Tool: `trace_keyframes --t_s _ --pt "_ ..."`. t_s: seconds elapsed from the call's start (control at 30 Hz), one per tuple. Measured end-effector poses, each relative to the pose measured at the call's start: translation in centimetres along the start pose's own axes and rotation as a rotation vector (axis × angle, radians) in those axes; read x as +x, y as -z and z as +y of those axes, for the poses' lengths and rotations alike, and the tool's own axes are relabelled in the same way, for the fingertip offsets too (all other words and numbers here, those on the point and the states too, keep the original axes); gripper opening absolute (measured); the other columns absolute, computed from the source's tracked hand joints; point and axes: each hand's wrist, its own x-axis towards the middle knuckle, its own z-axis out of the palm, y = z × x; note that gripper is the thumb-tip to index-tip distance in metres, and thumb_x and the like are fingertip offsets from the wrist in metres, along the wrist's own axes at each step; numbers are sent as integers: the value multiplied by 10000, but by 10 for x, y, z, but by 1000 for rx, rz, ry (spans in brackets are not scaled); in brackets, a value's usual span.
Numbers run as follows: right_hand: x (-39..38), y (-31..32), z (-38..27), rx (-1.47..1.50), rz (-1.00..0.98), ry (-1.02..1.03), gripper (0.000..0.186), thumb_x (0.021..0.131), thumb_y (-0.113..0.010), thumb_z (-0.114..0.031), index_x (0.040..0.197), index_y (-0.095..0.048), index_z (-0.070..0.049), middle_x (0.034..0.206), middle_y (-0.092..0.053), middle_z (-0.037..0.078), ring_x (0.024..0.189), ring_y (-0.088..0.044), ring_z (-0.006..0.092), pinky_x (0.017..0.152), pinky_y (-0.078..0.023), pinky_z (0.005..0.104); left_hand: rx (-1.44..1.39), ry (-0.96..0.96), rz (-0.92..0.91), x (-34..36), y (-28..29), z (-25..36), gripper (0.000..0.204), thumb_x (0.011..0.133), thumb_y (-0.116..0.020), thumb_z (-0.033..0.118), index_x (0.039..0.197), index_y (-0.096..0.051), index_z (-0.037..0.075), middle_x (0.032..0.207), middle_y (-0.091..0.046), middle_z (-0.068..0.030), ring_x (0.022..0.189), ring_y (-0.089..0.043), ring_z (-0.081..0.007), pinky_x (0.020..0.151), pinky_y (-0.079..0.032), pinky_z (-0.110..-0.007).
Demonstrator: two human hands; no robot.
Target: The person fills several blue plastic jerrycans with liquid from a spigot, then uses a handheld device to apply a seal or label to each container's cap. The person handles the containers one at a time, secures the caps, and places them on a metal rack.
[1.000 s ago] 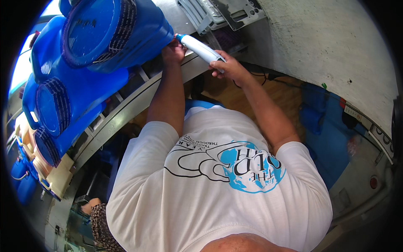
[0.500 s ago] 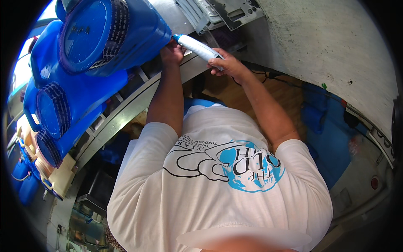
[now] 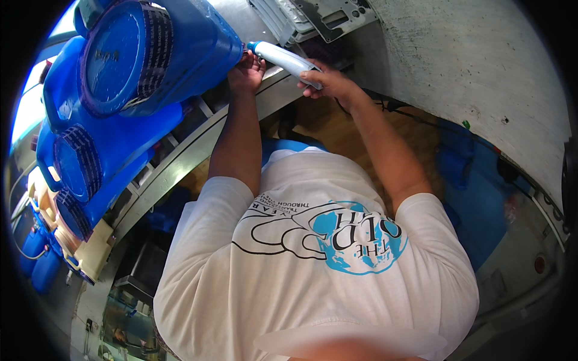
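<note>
Currently, the bare right hand (image 3: pixel 323 82) clasps a white, blue-tipped cylindrical tool (image 3: pixel 280 59), its long axis slanting up-left toward the bare left hand (image 3: pixel 245 75), whose grip is indeterminable.

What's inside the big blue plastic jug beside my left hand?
Nothing inside the big blue plastic jug is visible, because it's opaque and its round blue end is closed. Only its outside shows, including a dark, white-printed band.

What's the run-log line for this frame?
right hand: gripping white tool | left hand: near tool's blue tip, contact unclear | blue container: beside left hand
</note>
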Motion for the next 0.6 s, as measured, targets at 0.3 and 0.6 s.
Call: trace_keyframes --t_s 0.3,0.6 --pt "-3 2 -12 3 -45 -27 669 852 -701 -379 1398 -441 -92 1021 -661 58 745 -641 83 706 -497 233 22 62 -45 8 16 8 188 810 -648 313 763 -618 134 848 -679 -21 868 -603 -226 889 -447 -455" --pt "-7 -3 10 104 -114 -29 616 864 -688 -348 1368 -454 -82 987 -647 57 723 -637 84 697 -512 243 115 162 -68 7 44 35 202 852 -594 315 799 -600 121 890 -661 -10 952 -583 -212 965 -397 -455"
